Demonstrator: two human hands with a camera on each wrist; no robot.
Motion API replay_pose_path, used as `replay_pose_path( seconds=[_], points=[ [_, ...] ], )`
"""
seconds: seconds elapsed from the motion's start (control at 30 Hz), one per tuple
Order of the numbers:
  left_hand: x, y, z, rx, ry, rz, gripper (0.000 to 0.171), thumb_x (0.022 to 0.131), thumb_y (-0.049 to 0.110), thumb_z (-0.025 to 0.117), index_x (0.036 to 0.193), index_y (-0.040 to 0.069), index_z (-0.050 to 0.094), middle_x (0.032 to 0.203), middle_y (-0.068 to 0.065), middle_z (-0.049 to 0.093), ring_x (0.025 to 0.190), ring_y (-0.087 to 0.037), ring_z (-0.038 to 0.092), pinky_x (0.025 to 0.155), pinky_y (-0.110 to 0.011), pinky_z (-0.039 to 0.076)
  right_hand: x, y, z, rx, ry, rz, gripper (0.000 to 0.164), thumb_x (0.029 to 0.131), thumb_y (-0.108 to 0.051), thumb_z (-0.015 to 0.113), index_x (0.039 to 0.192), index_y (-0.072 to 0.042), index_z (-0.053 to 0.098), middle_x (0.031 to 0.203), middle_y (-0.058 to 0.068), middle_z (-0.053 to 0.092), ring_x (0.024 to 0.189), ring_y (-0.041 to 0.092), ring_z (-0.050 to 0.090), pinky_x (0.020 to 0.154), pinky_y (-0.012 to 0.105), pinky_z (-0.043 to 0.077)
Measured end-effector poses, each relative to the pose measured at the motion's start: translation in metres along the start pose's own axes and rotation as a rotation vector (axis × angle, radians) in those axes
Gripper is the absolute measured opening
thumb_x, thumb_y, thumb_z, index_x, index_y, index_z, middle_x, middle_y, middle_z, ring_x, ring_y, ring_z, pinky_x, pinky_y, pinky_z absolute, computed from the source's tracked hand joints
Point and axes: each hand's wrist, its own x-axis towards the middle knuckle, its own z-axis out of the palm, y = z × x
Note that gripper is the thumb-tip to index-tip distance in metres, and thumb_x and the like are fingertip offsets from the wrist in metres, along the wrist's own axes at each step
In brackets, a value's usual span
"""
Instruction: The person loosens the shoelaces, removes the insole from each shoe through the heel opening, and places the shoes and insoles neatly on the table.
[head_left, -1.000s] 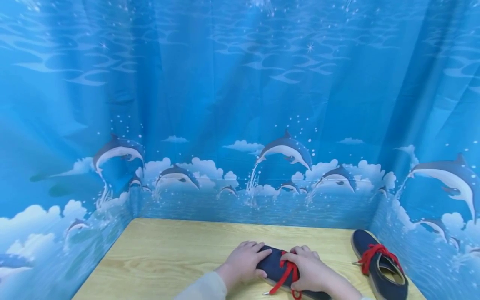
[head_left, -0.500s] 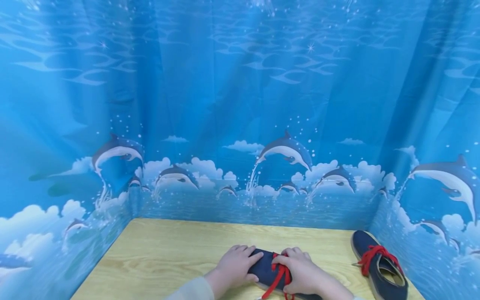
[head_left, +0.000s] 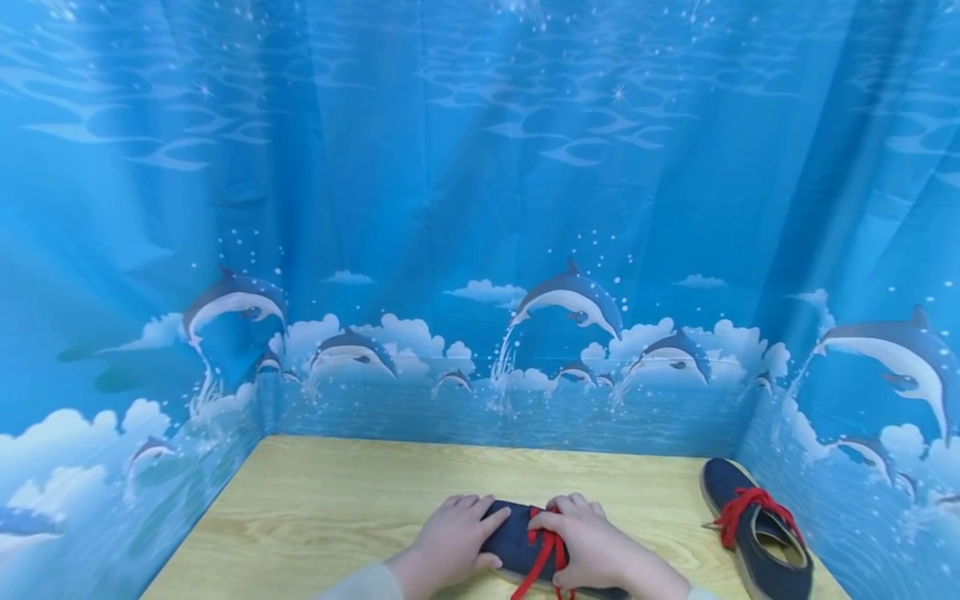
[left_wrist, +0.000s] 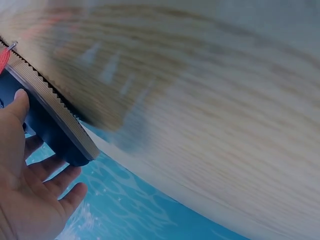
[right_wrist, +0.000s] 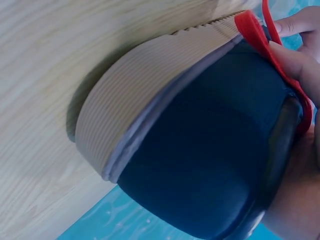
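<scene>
A navy canvas shoe with red laces lies sole down on the wooden table, toe to the left. My left hand grips the toe, thumb on the near side and fingers over the top and far side. Across the laced middle, my right hand holds the shoe and hides most of its opening. The left wrist view shows the thumb against the navy upper, above a ribbed beige sole. Close up in the right wrist view is the heel, with a red lace loop beyond it.
A matching navy shoe with tied red laces stands at the table's right edge, toe pointing away. The wood-grain table is bordered by a blue dolphin-print curtain at the back and sides.
Both hands have slid the shoe to the left along the table, keeping their hold on it. The second shoe at the right has stayed in place.
</scene>
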Motion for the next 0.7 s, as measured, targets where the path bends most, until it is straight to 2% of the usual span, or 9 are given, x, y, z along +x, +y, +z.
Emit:
replay_pose_path(
  seconds=[0.37, 0.53, 0.7],
  points=[
    [-0.008, -0.004, -0.002, -0.059, -0.047, -0.018, 0.069, 0.092, 0.07, 0.048, 0.152, 0.038, 0.041, 0.152, 0.002, 0.046, 0.136, -0.021, 0.047, 0.109, -0.042, 0.042, 0.003, -0.003, 0.002, 0.004, -0.011, -0.009, 0.06, 0.07, -0.034, 0.091, 0.124, -0.04, 0.065, 0.125, 0.0, 0.057, 0.113, 0.026, 0.048, 0.084, 0.047, 0.043],
    [-0.008, -0.004, -0.001, -0.096, -0.046, -0.025, 0.071, 0.091, 0.072, 0.048, 0.153, 0.038, 0.04, 0.154, 0.001, 0.045, 0.137, -0.022, 0.045, 0.109, -0.043, 0.042, 0.0, 0.0, 0.0, 0.041, -0.028, -0.007, 0.072, 0.07, -0.039, 0.09, 0.135, -0.041, 0.059, 0.14, 0.009, 0.052, 0.124, 0.035, 0.045, 0.091, 0.056, 0.042],
    [-0.008, -0.007, 0.0, -0.159, -0.046, -0.014, 0.074, 0.091, 0.073, 0.047, 0.155, 0.038, 0.036, 0.157, 0.0, 0.041, 0.14, -0.023, 0.043, 0.111, -0.045, 0.04, -0.009, 0.009, -0.005, 0.08, -0.027, 0.004, 0.088, 0.071, -0.045, 0.089, 0.148, -0.037, 0.047, 0.148, 0.016, 0.046, 0.13, 0.043, 0.041, 0.095, 0.067, 0.039]
  ],
)
